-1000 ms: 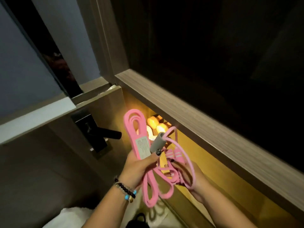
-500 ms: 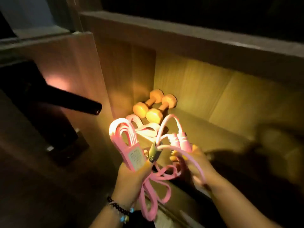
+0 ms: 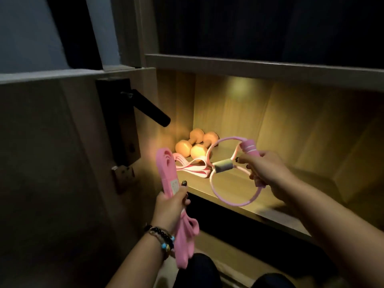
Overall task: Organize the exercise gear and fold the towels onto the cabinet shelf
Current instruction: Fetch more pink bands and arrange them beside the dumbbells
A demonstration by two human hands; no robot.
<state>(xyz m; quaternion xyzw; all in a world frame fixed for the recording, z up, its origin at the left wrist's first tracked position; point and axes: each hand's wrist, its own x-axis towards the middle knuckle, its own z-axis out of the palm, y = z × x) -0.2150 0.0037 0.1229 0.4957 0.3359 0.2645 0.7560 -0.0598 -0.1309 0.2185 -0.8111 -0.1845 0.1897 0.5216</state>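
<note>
Judging by the lit cabinet shelf [image 3: 239,196], which already holds two orange dumbbells [image 3: 193,146] and a pale pink band [image 3: 191,167], sorting is partway: the left hand [image 3: 169,206] grips a folded pink band [image 3: 166,173], the right hand [image 3: 264,169] a figure-eight pull rope [image 3: 226,169] above the shelf, no folded towels visible.

Shelf [image 3: 239,196] lies open at right; dumbbells [image 3: 192,146] and a band [image 3: 190,166] crowd its left corner.
</note>
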